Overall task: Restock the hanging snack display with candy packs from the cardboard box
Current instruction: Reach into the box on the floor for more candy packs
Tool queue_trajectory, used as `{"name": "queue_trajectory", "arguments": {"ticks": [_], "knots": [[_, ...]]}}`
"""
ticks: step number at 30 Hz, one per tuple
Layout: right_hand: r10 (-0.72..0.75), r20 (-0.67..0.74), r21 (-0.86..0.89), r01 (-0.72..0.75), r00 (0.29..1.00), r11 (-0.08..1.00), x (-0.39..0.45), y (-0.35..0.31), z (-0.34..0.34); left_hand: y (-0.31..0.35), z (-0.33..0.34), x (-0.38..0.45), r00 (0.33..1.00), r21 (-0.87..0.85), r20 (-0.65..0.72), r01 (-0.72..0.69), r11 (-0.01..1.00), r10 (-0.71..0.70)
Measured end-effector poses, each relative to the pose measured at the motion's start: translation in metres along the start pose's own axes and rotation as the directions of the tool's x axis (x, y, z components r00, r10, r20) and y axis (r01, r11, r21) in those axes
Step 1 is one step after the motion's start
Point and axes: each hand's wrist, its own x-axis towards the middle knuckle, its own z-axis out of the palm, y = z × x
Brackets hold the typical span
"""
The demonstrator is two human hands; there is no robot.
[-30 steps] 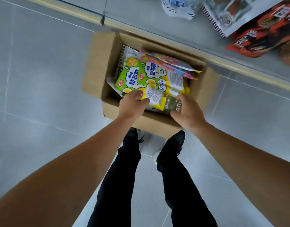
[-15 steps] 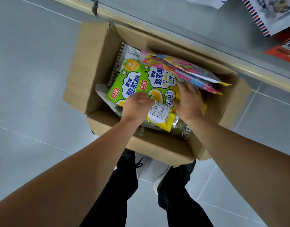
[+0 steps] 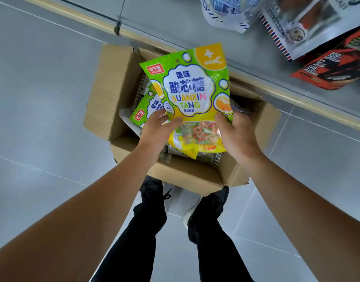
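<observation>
Green-and-yellow candy pack (image 3: 192,92) is held upright above the open cardboard box (image 3: 106,102), left hand (image 3: 157,132) and right hand (image 3: 235,135) each pinching a lower edge (thumbs on the front). A matching second pack (image 3: 143,111) lies in the box below.

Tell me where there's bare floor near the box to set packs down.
Bare grey tile floor lies left of the cardboard box, out to the wall strip, and right of it. It is crowded inside the box, where both hands hold the green candy pack, and in front, where the shoes stand.
</observation>
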Motion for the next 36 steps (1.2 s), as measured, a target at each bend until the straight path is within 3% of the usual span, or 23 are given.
{"name": "queue_trajectory", "arguments": {"ticks": [2,5,13,20,24,36], "knots": [[0.163,0.066,0.123,-0.17,0.984,0.978,-0.005,-0.002,-0.003,0.005,-0.002,-0.004,0.997,-0.024,0.064,-0.03,0.999,0.031],[0.252,0.129,0.23,-0.277,0.959,0.933,-0.015,0.0,-0.003,0.008,-0.01,-0.01,0.978,-0.116,0.181,-0.088,0.989,0.108],[0.254,0.032,0.31,-0.251,0.967,0.917,-0.067,-0.039,-0.041,0.039,-0.024,-0.081,0.97,0.008,0.171,-0.178,0.984,0.174],[0.253,0.051,0.424,-0.25,0.966,0.871,-0.15,-0.169,-0.134,0.158,-0.045,-0.214,0.939,0.078,0.211,-0.292,0.953,0.271],[0.189,0.051,0.488,-0.189,0.981,0.852,-0.196,-0.238,-0.188,0.227,-0.058,-0.29,0.891,0.043,0.263,-0.393,0.918,0.369],[-0.019,-0.242,0.564,0.156,0.97,0.811,-0.336,-0.411,-0.338,0.386,-0.07,-0.504,0.664,-0.037,0.399,-0.677,0.735,0.632]]}}
